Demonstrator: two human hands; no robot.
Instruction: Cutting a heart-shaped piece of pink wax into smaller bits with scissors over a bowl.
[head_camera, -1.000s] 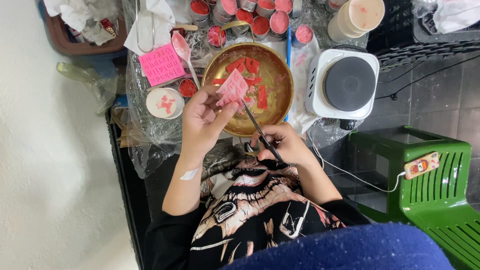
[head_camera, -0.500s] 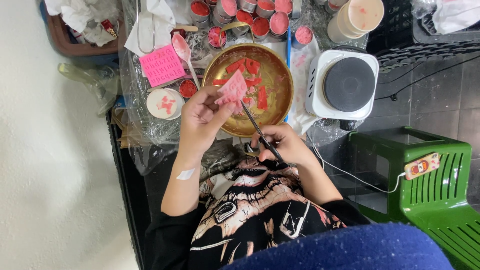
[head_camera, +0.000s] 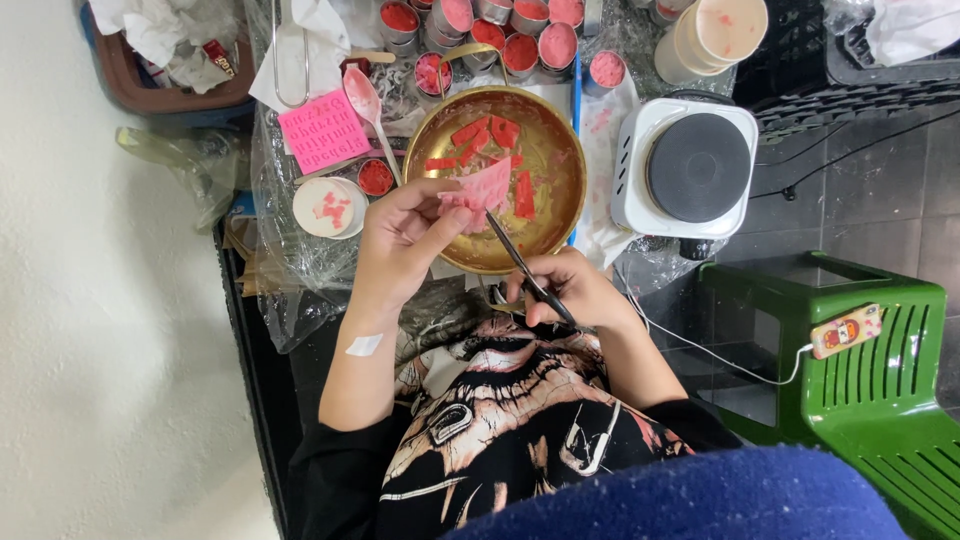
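Pink and waxy-looking, a thin irregular sheet (head_camera: 482, 188) is pinched between the thumb and fingertips of the left hand (head_camera: 405, 235), held over the near rim of a round brass-coloured bowl (head_camera: 555, 215). That hand is closed tight on the sheet's lower edge. The right hand (head_camera: 565, 290) is curled shut around the handles of a pair of slim dark scissors (head_camera: 525, 265), whose blades slant up toward the sheet's right edge; whether the tips touch the sheet is hard to tell, and the handles are mostly hidden inside the fist. Red and pink cut strips (head_camera: 490, 140) lie on the bowl's shiny, smeared bottom.

Crinkled clear plastic film (head_camera: 290, 270) covers the counter on the left. On it rest a square pink mould (head_camera: 323, 132) with raised small shapes, a glossy pink spoon (head_camera: 366, 105) and a round white lid (head_camera: 328, 207) dotted with pink. Small metal cups (head_camera: 520, 40) filled with red or pink stand in rows behind the bowl, the farthest cut off by the top edge. To the right sits a white hotplate (head_camera: 690, 170) with a flat dark disc, and lower right a green plastic stool (head_camera: 850, 380), ribbed, partly out of view. A small pale plaster (head_camera: 364, 345) sticks to the left forearm.
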